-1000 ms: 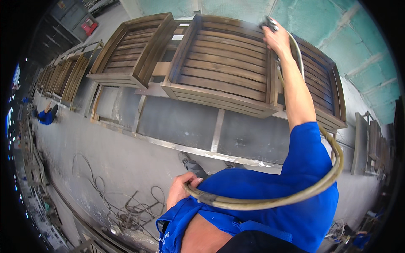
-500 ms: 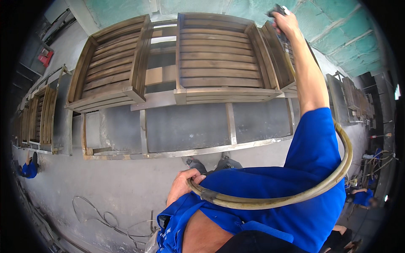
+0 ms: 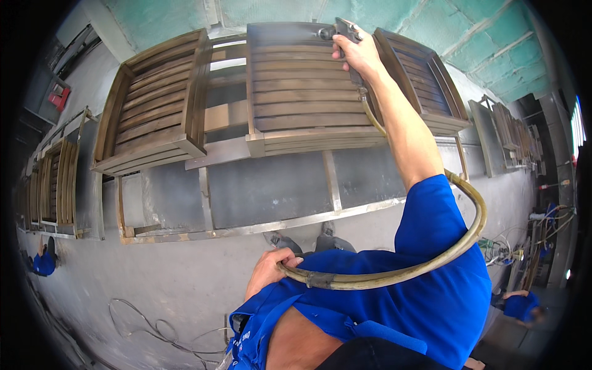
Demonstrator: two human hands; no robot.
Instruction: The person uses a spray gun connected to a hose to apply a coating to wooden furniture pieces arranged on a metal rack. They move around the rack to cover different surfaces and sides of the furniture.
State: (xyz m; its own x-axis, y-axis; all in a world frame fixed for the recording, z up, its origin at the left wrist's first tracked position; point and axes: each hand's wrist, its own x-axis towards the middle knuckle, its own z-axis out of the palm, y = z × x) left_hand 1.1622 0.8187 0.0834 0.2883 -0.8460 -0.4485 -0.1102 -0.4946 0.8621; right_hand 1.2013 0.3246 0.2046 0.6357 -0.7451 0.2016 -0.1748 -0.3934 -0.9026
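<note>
My right hand (image 3: 365, 57) is closed around a dark spray gun (image 3: 343, 29), held over the far right part of the middle slatted wooden crate (image 3: 308, 92). A pale haze hangs at that crate's far edge, left of the nozzle. From the gun's lower end a yellowish hose (image 3: 476, 216) loops round my right arm and crosses in front of my body. My left hand (image 3: 269, 269) grips this hose at waist height, near a dark taped band. Similar slatted crates flank the middle one, one on the left (image 3: 154, 98) and one on the right (image 3: 419, 71).
A metal frame table (image 3: 271, 227) carries the crates, with my feet at its near edge. Green sheeting (image 3: 481, 37) covers the far wall. A thin cable (image 3: 151, 327) lies coiled on the floor. Co-workers in blue are at far left (image 3: 44, 258) and lower right (image 3: 523, 306).
My right hand with the spray gun has swept left, from beyond the right-hand crate to over the middle one. The hose loop has shifted with it; my left hand keeps its hold.
</note>
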